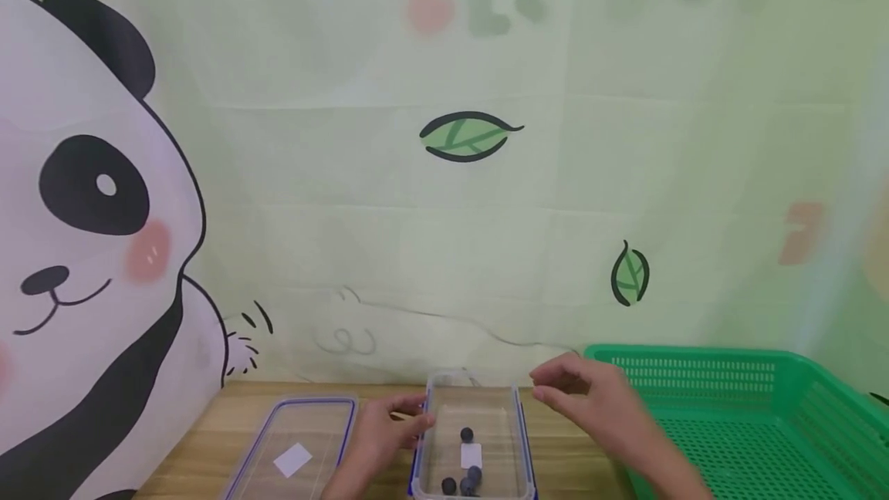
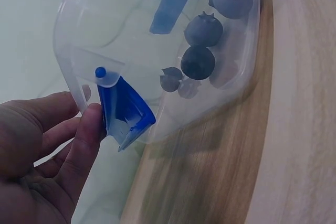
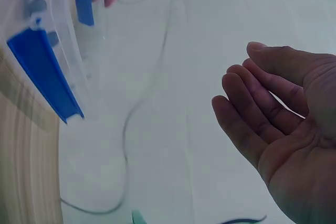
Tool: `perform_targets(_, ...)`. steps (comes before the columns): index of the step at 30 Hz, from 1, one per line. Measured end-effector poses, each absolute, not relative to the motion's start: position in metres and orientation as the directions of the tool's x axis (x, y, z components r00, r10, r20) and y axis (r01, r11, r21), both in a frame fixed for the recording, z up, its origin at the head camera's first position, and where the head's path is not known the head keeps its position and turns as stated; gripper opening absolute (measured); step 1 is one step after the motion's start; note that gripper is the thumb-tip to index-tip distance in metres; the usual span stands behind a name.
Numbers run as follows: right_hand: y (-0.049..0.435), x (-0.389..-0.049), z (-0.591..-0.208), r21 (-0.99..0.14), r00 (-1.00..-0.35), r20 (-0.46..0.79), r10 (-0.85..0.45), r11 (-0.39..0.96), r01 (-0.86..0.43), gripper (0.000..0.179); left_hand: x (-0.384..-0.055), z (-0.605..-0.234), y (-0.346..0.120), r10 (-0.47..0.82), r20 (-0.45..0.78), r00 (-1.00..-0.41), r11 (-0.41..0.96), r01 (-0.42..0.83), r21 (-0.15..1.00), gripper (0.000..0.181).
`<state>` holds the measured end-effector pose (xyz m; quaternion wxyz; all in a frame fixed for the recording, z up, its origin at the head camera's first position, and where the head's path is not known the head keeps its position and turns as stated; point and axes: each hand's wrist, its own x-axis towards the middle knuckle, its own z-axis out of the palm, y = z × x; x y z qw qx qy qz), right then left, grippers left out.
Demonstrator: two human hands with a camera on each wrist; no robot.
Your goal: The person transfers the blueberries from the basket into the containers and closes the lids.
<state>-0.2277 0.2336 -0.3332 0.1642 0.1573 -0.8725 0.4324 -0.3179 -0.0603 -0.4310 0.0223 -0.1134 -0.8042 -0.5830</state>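
A clear plastic food container with blue side clips stands on the wooden table, its top uncovered. Several blueberries lie inside, mostly towards the near end in the head view. My left hand pinches the container's left wall, with the thumb beside a hanging clip. My right hand hovers to the right of the container, apart from it and holding nothing; its fingers bend loosely in the right wrist view. Left of the container lies a clear lid with a blue seal.
A green plastic basket stands at the right, beyond my right forearm. White labels mark the lid and the container. Behind the wooden table hangs a pale green cloth printed with a panda and leaves.
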Motion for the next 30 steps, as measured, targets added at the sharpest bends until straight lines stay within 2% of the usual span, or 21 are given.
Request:
perform_targets(9,0.263,-0.224,-0.322,-0.691,-0.881,0.466,-0.081,0.589,-0.420,0.020,-0.319,-0.430,-0.064,0.160,0.153,-0.975,0.285,0.194,0.939,0.038)
perform_targets(16,0.291,-0.215,-0.312,-0.731,-0.928,0.374,-0.011,0.612,-0.302,0.031,-0.318,-0.430,-0.062,0.161,0.149,-0.976,0.272,0.189,0.944,0.037)
perform_targets(23,0.317,-0.216,-0.292,-0.672,-0.917,0.392,-0.071,0.659,-0.338,0.029,-0.317,-0.428,-0.060,0.160,0.159,-0.974,0.281,0.199,0.939,0.036)
perform_targets(30,0.349,-0.242,-0.286,-0.657,-0.925,0.354,-0.140,0.666,-0.352,0.029,-0.317,-0.430,-0.061,0.163,0.163,-0.973,0.291,0.205,0.935,0.035)
